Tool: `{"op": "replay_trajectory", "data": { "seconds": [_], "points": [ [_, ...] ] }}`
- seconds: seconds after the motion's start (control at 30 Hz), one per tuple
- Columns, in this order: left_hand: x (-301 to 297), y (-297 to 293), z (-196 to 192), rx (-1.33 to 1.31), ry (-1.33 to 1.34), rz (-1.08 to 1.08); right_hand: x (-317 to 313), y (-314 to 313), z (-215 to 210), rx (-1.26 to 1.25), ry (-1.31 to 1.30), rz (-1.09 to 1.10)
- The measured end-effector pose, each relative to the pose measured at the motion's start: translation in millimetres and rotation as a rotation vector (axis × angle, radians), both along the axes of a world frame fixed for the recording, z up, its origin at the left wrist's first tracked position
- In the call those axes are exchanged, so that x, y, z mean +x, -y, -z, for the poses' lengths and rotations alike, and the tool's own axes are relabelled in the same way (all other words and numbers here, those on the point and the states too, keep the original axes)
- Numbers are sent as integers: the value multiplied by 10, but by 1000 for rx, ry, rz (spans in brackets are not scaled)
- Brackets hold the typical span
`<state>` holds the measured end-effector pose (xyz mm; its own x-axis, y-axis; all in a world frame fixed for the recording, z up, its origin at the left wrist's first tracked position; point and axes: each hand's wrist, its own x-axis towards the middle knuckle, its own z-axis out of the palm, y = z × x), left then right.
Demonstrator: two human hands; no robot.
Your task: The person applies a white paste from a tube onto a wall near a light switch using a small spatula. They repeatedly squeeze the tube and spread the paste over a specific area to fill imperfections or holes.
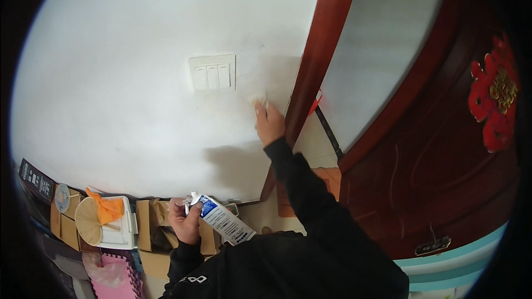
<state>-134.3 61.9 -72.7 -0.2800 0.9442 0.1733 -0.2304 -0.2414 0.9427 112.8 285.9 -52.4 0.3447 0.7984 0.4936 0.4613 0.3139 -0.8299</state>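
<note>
A white wall [138, 77] fills most of my view, with a triple light switch [212, 72] set in it and a dark red door frame [321, 50] running down its right side, the red door [443, 149] swung open beyond it with a red ornament [495, 97] hanging on it. My right hand [268, 122] is raised against the wall just right of and below the switch, its fingers pressing a small pale wipe [259, 100] flat to the paint. Nearer me, low in the scene, my left hand [185, 220] is closed around a white and blue wipe packet [224, 221], which juts out to the right. Far left on the floor sit cardboard boxes [149, 224], a woven hand fan [88, 220] and a pink foam mat [113, 277].
</note>
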Motion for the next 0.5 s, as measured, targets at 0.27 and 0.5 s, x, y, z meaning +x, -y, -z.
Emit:
{"op": "replay_trajectory", "data": {
  "seconds": [0.27,0.5],
  "points": [
    [-10,61,104,-4,8,-58,-267,160,-889,19,-366,-187],
    [41,-11,91,29,-32,-112,-453,89,566,-184,-234,-90]
  ]
}}
